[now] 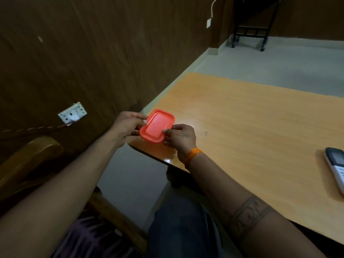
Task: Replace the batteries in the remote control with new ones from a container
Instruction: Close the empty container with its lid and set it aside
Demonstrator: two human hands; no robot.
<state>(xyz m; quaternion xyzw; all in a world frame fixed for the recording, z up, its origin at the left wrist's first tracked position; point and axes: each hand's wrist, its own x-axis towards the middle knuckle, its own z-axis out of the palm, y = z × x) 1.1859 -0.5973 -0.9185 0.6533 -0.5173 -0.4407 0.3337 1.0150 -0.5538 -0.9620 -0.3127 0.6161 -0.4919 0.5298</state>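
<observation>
Red-lidded container point(157, 126) sits gripped between both hands above the desk's point(242, 116) near-left corner, left hand point(126, 127) pinching its left side, right hand point(180, 137) fingers point(168, 131) on the near-right rim; remote control point(335, 168) lies well apart, far right.

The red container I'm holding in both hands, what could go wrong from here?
The red container is held by the left hand and right hand right at the table's corner, so anything spilling could drop to the floor. The remote control lies far to the right, a long reach.
</observation>
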